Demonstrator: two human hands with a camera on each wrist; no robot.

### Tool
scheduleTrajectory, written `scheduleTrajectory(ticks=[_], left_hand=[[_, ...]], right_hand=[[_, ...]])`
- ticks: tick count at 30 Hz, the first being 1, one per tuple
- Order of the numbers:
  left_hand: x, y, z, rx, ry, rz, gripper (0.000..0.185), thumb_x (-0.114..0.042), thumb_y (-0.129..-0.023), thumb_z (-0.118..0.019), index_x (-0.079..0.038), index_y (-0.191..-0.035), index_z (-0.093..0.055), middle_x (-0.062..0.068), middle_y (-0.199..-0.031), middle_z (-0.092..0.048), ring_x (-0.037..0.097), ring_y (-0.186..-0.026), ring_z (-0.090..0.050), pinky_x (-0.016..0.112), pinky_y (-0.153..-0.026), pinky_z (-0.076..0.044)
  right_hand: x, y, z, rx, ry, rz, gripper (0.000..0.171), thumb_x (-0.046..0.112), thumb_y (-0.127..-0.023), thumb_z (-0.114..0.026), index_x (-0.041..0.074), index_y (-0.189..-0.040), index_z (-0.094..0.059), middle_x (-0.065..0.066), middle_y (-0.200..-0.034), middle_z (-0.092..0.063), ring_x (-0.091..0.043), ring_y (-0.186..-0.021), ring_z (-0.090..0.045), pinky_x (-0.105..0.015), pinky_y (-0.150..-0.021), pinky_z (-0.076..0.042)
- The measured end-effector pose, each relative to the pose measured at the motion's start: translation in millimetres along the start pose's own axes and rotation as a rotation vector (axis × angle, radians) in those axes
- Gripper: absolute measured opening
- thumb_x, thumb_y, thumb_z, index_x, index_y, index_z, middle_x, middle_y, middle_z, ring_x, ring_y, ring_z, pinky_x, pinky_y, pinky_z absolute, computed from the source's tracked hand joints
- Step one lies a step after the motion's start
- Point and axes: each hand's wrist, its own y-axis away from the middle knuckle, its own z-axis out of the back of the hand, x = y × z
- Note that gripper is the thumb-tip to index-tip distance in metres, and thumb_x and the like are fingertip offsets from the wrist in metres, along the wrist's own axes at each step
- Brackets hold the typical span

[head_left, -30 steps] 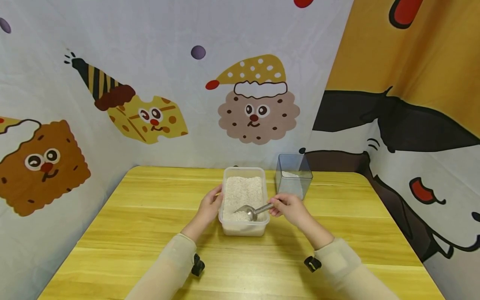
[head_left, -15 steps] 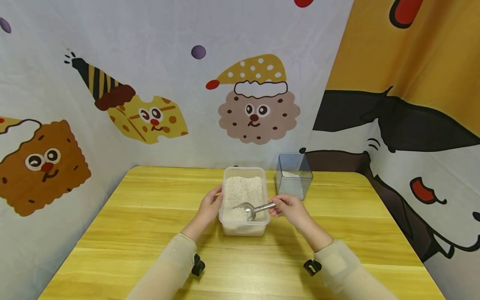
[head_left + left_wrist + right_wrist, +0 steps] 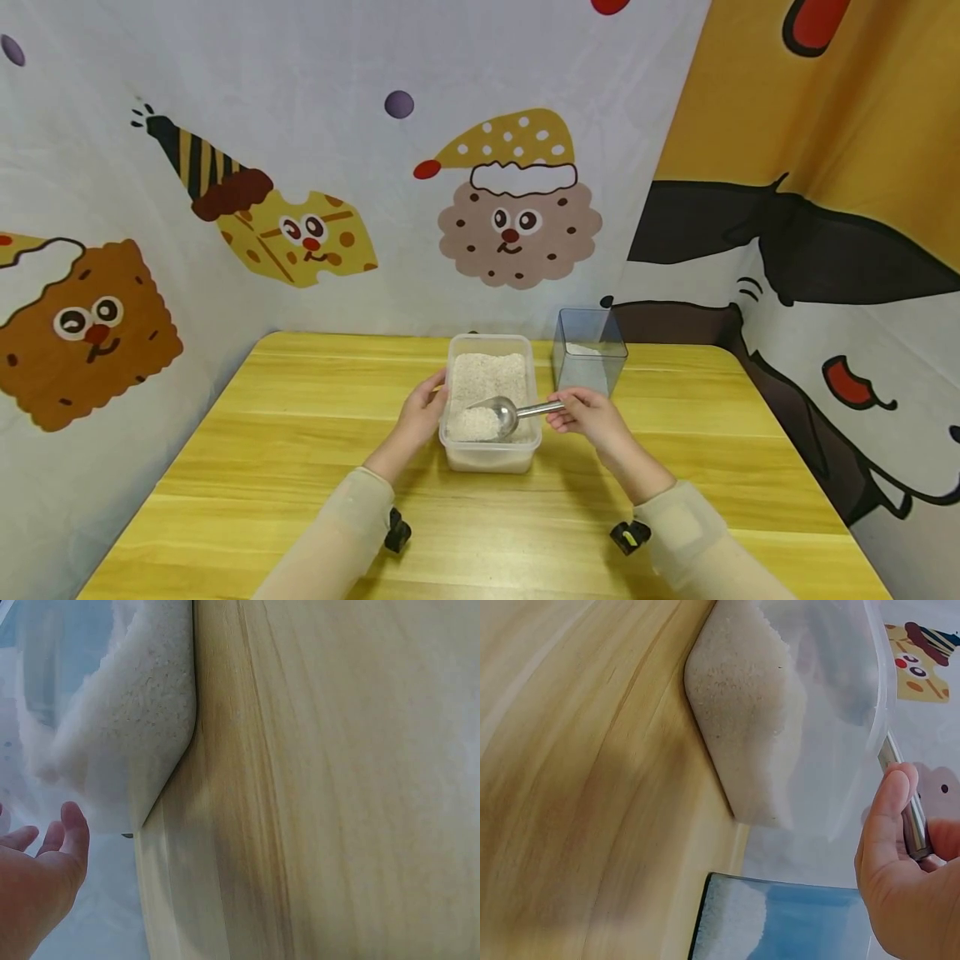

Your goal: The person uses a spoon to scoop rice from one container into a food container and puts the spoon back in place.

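A clear plastic tub [image 3: 489, 454] of white rice [image 3: 487, 375] stands in the middle of the yellow wooden table [image 3: 285, 450]. My right hand [image 3: 587, 414] pinches the handle of a metal scoop [image 3: 501, 412], whose bowl sits in the rice at the tub's near end. In the right wrist view the thumb lies along the scoop handle [image 3: 904, 802] beside the tub [image 3: 817, 750]. My left hand [image 3: 420, 414] rests with straight fingers against the tub's left wall; the left wrist view shows its fingers [image 3: 52, 840] next to the tub [image 3: 127, 735].
A tall clear square container [image 3: 588, 354] with a little rice at its bottom stands just behind and right of the tub, also seen as the container [image 3: 780, 922] in the right wrist view. Cartoon-printed cloth walls close off the back and both sides.
The scoop has lifted slightly and drawn toward the right, its bowl now showing more above the rice. The left hand has stayed against the tub.
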Motion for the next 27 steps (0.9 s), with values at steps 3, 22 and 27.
scheduleTrajectory(ticks=[3, 22, 27], left_hand=[[6.1, -3.8, -0.4, 0.000, 0.011, 0.005, 0.044, -0.010, -0.101, -0.043, 0.006, -0.142, -0.036, 0.025, -0.141, -0.042, 0.042, -0.122, -0.049, 0.048, -0.095, -0.049], [34.8, -15.7, -3.3, -0.030, 0.003, 0.024, 0.044, -0.018, -0.101, -0.044, -0.005, -0.144, -0.039, 0.015, -0.143, -0.045, 0.035, -0.121, -0.053, 0.044, -0.094, -0.050], [34.6, -16.5, -3.1, -0.030, -0.001, 0.001, 0.044, -0.016, -0.102, -0.044, -0.002, -0.143, -0.039, 0.018, -0.142, -0.045, 0.037, -0.121, -0.052, 0.045, -0.095, -0.050]], right_hand=[[-1.1, 0.0, 3.3, 0.002, -0.012, -0.012, 0.035, 0.012, -0.102, -0.039, -0.018, -0.116, -0.052, -0.010, -0.081, -0.069, -0.009, -0.068, -0.065, -0.024, -0.067, -0.057], [-2.8, 2.5, 21.4, 0.013, -0.139, -0.091, 0.040, 0.015, -0.103, -0.037, -0.018, -0.124, -0.046, 0.000, -0.077, -0.069, -0.009, -0.073, -0.066, -0.020, -0.068, -0.056], [-3.9, 3.7, 25.5, 0.017, -0.171, -0.091, 0.040, 0.014, -0.104, -0.035, -0.018, -0.125, -0.044, 0.002, -0.077, -0.068, -0.007, -0.072, -0.064, -0.018, -0.068, -0.055]])
